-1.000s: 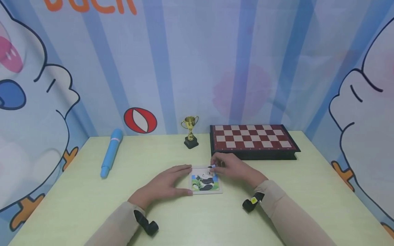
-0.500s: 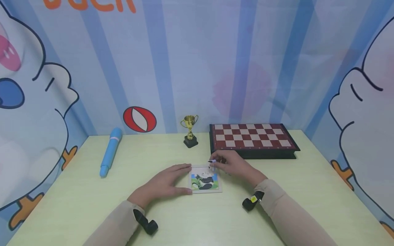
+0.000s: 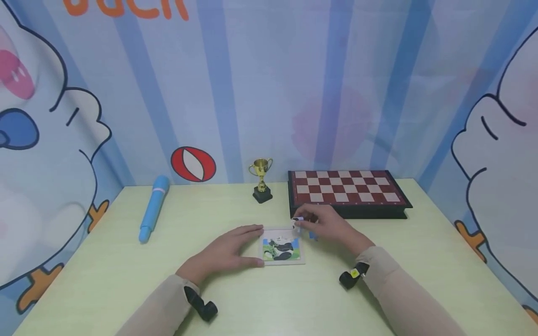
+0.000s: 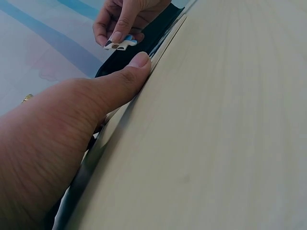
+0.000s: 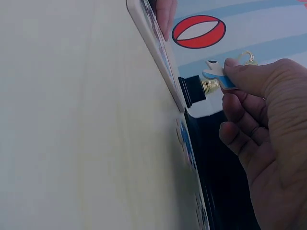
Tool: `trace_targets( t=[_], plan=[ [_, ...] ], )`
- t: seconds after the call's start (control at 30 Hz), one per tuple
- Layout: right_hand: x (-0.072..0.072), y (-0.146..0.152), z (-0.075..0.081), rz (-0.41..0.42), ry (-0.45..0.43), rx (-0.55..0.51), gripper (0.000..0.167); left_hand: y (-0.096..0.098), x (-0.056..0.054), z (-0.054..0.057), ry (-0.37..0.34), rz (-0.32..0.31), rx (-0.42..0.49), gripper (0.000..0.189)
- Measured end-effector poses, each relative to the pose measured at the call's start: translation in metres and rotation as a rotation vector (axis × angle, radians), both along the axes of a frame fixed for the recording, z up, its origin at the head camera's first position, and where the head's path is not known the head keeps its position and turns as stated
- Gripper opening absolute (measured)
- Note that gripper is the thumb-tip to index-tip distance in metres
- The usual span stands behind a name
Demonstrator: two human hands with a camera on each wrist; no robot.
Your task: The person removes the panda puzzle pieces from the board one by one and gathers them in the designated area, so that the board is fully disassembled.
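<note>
A small jigsaw puzzle in a pale frame [image 3: 284, 263] lies flat on the table, its lower part filled with a panda picture [image 3: 280, 251]. My left hand [image 3: 218, 254] steadies the frame's left side with straight thumb and fingers, thumb at the near corner and fingertips at the far one. Thumb and fingers of my right hand [image 3: 328, 225] pinch a puzzle piece [image 5: 218, 76], white, blue and black, raised just past the frame's far right corner. Beneath that hand, a blue loose piece [image 3: 313, 236] shows on the table, partly hidden.
Behind the right hand sits a thick chessboard box [image 3: 344, 186]. A gold trophy cup [image 3: 261, 179] on a black base stands at the back middle. To the left lies a blue microphone-shaped stick [image 3: 153, 209]. A printed cloth backdrop [image 3: 269, 84] rises behind the table.
My right hand has lifted the puzzle piece off the puzzle's upper right area and drawn it slightly right and away. The left hand stays on the frame.
</note>
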State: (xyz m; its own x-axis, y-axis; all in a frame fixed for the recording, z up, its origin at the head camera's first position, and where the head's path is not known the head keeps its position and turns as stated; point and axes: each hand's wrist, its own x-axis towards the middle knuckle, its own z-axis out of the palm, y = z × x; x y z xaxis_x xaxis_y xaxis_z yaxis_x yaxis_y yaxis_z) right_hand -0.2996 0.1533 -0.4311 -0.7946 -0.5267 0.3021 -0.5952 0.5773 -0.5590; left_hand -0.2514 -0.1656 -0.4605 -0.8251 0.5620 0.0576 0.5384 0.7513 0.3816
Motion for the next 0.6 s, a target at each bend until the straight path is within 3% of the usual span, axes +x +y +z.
trace_targets(
  t=[0.33, 0.6],
  plan=[
    [0.001, 0.038, 0.002, -0.117, -0.064, -0.098, 0.015, 0.0, -0.001, 0.002, -0.008, 0.008, -0.012, 0.095],
    [0.005, 0.074, -0.001, -0.225, -0.124, -0.113, 0.023, 0.0, 0.0, 0.001, -0.022, 0.014, -0.013, 0.095]
  ],
)
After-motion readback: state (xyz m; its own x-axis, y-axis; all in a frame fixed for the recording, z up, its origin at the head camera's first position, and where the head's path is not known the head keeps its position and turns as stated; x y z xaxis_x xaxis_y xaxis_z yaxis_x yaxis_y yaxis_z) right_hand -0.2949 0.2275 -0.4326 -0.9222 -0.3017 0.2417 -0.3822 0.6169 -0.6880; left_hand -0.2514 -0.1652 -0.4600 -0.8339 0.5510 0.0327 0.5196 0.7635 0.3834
